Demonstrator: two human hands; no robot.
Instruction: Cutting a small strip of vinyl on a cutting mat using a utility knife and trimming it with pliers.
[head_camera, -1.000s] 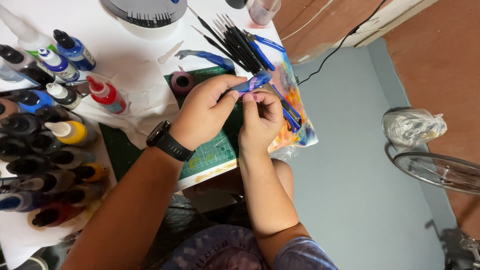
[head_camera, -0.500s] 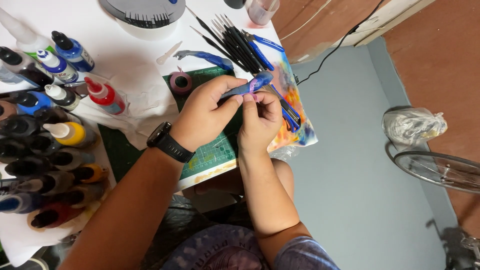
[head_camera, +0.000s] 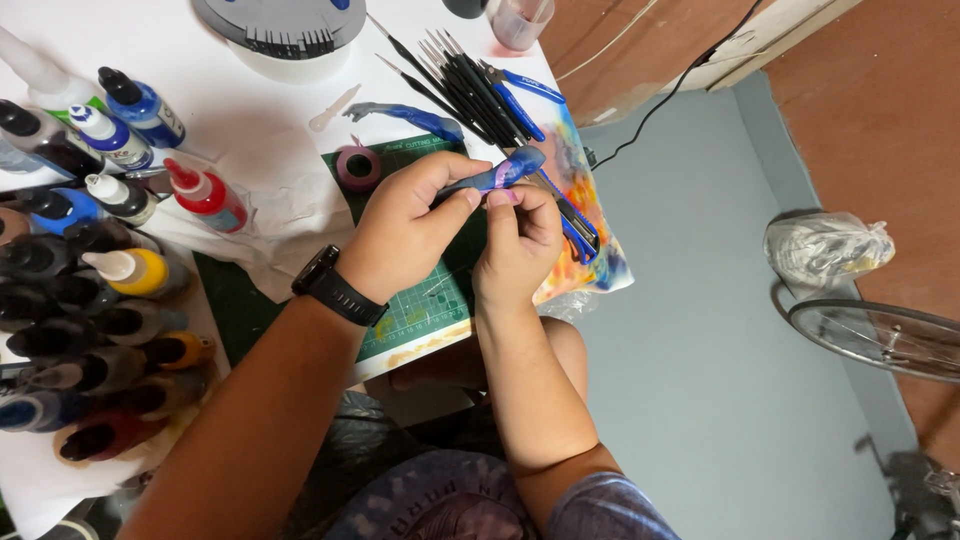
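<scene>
Both hands meet over the green cutting mat (head_camera: 415, 320), pinching a small blue-and-purple painted piece (head_camera: 497, 177) between them. The left hand (head_camera: 405, 230), a black watch (head_camera: 335, 290) on its wrist, has its grip closed on the piece's near end with thumb and forefinger; the right hand (head_camera: 517, 245) closes its fingertips on it from below. Just past them lie a blue utility knife (head_camera: 570, 215), black brushes (head_camera: 450, 70) and a roll of pink tape (head_camera: 357, 165). Paint bottles (head_camera: 110, 250) crowd the tabletop (head_camera: 230, 110) on the left.
</scene>
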